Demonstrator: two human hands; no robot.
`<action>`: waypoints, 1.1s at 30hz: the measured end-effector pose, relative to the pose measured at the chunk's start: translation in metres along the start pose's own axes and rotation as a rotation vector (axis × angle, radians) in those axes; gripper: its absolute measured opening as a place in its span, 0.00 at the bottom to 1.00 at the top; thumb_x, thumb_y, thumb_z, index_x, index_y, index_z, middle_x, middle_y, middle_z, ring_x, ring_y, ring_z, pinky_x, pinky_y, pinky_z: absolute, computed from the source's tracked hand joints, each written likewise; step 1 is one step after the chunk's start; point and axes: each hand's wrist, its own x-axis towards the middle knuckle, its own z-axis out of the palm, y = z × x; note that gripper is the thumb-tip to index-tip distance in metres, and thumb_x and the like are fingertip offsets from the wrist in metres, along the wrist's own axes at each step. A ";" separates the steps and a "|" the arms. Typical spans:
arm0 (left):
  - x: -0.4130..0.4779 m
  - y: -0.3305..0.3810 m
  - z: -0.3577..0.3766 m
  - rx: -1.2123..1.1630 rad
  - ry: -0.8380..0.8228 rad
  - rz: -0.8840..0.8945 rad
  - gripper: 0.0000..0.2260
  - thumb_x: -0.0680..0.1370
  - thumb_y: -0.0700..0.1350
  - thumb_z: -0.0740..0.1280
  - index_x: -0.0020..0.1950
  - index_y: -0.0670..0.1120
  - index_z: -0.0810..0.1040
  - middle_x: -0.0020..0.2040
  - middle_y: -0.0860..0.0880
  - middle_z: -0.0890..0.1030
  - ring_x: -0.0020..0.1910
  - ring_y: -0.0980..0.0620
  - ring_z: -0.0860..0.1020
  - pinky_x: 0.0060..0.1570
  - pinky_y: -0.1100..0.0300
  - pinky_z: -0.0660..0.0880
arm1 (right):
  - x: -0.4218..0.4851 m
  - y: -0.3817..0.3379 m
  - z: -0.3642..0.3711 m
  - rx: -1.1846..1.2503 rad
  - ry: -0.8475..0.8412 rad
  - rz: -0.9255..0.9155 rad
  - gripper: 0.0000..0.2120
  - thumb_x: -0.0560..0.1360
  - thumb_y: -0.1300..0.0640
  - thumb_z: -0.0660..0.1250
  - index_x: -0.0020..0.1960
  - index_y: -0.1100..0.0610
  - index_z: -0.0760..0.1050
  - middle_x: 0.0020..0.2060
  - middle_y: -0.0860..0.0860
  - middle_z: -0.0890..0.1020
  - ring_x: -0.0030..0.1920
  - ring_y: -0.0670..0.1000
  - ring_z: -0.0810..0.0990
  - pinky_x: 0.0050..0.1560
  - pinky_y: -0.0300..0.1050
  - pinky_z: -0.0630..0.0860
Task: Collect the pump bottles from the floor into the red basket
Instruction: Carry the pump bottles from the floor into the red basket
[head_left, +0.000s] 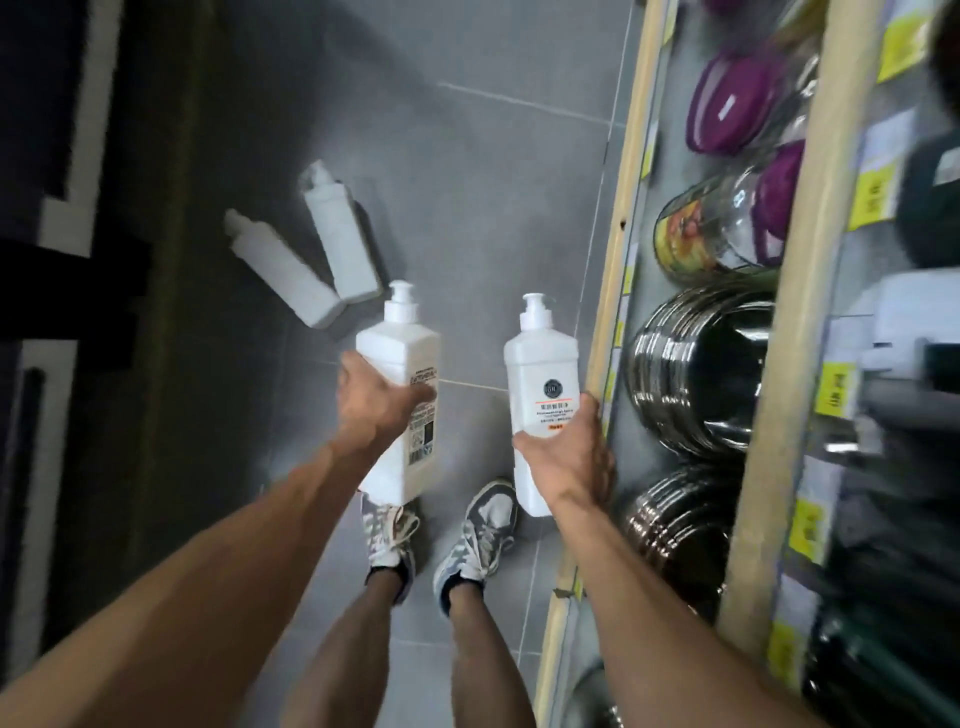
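My left hand grips a white pump bottle around its body, held off the floor with its pump pointing away from me. My right hand grips a second white pump bottle the same way, its printed label facing up. Two more white pump bottles lie on their sides on the grey tiled floor ahead to the left, one beside the other, their bases touching. No red basket is in view.
A wooden-edged shelf unit runs along the right, stocked with stacked metal bowls, a glass jar and purple-lidded containers. A dark fixture lines the left side. My feet in sneakers stand on the tiles below the bottles.
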 end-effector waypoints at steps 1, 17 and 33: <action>-0.018 0.011 -0.023 0.008 0.013 0.013 0.38 0.61 0.50 0.82 0.63 0.44 0.64 0.60 0.42 0.74 0.59 0.40 0.75 0.59 0.42 0.75 | -0.023 -0.011 -0.017 -0.001 0.000 -0.014 0.37 0.63 0.48 0.78 0.68 0.49 0.65 0.57 0.51 0.82 0.53 0.59 0.82 0.51 0.48 0.76; -0.282 0.110 -0.272 -0.114 0.073 0.109 0.42 0.61 0.52 0.82 0.66 0.44 0.63 0.61 0.44 0.74 0.60 0.41 0.76 0.59 0.40 0.76 | -0.314 -0.136 -0.208 0.061 0.104 -0.202 0.34 0.61 0.46 0.77 0.62 0.46 0.66 0.51 0.47 0.82 0.46 0.54 0.81 0.50 0.53 0.80; -0.354 0.089 -0.386 -0.288 0.324 0.018 0.40 0.57 0.55 0.79 0.62 0.47 0.63 0.59 0.45 0.74 0.58 0.40 0.77 0.56 0.39 0.77 | -0.385 -0.197 -0.237 -0.101 0.003 -0.528 0.31 0.62 0.45 0.77 0.60 0.48 0.68 0.46 0.48 0.81 0.45 0.56 0.80 0.49 0.50 0.78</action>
